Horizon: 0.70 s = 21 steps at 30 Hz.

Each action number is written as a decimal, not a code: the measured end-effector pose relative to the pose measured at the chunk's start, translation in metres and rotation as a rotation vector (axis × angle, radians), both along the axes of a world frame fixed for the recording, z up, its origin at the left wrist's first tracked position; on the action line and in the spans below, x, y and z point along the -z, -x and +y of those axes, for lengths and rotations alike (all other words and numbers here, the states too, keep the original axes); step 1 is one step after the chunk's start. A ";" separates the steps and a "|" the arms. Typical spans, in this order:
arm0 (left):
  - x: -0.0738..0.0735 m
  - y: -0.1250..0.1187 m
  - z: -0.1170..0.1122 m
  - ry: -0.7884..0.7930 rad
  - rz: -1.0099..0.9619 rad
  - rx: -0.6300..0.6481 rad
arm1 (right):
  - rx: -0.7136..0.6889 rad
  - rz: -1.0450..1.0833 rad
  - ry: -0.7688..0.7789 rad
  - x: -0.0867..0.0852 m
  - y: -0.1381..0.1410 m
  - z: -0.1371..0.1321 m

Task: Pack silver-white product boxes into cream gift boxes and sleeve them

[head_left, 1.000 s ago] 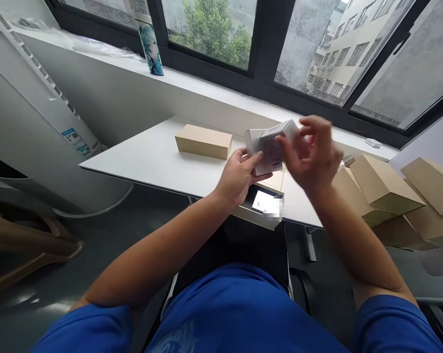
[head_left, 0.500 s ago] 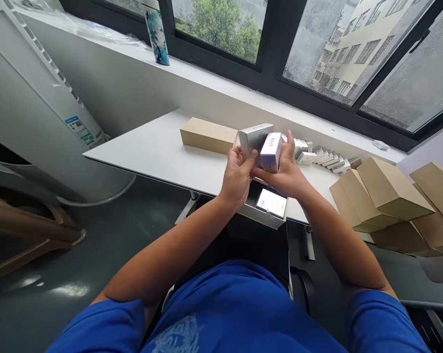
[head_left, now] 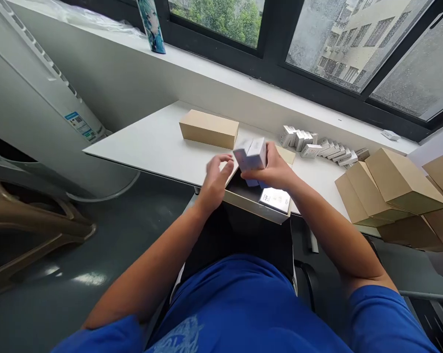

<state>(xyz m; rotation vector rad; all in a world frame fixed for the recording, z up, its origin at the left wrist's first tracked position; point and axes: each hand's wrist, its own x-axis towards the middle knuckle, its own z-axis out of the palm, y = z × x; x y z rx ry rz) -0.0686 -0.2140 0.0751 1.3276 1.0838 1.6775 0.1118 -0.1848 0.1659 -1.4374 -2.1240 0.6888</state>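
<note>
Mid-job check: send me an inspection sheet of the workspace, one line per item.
Surface: white table, nothing spilled.
Job's things: white cartons in hand; row of small cartons at back; open box at table edge, white item inside.
Clutter: kraft box; kraft boxes piled right.
Hands: right hand grips the cartons; left hand open beside them, blurred.
Cables: nothing seen.
Surroundings: window; printed bottle on sill.

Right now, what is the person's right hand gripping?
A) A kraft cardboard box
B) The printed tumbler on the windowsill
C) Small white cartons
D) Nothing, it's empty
C. The right hand is closed around small white cartons, held up above the open box at the table's edge.
</note>
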 end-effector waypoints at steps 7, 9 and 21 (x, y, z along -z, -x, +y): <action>0.058 0.037 0.004 0.032 0.590 -0.286 | -0.013 -0.590 0.061 0.023 0.019 0.000; 0.075 0.038 0.011 0.093 0.700 -0.203 | -0.027 -0.657 0.080 0.038 0.024 0.006; 0.077 0.043 0.015 0.106 0.734 -0.013 | 0.001 -0.016 0.206 0.032 -0.029 0.010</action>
